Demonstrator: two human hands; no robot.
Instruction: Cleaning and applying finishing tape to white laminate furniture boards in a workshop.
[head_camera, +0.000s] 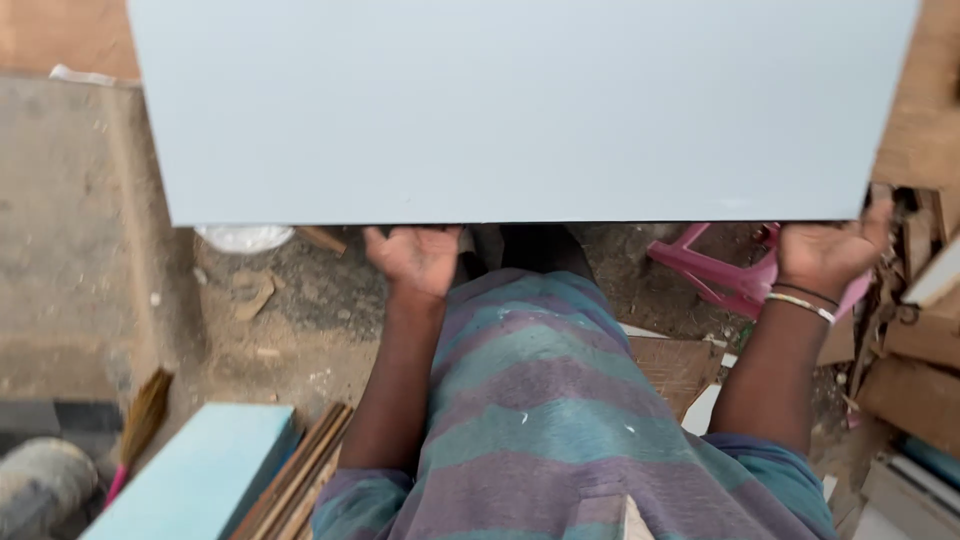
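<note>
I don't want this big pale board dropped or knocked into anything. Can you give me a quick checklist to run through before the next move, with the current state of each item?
1. Left hand under the edge of the pale grey board: ok, palm up against its near edge.
2. Right hand supporting the same edge: ok, near the right corner.
3. Fingertip grip: cannot tell, the board hides the fingers.
4. Board level: ok, its near edge runs about straight across.
5. Footing: not ok, a pink plastic stool and wood offcuts lie close by on the floor.
6. Space beyond the board: cannot tell, the board blocks the view.
</note>
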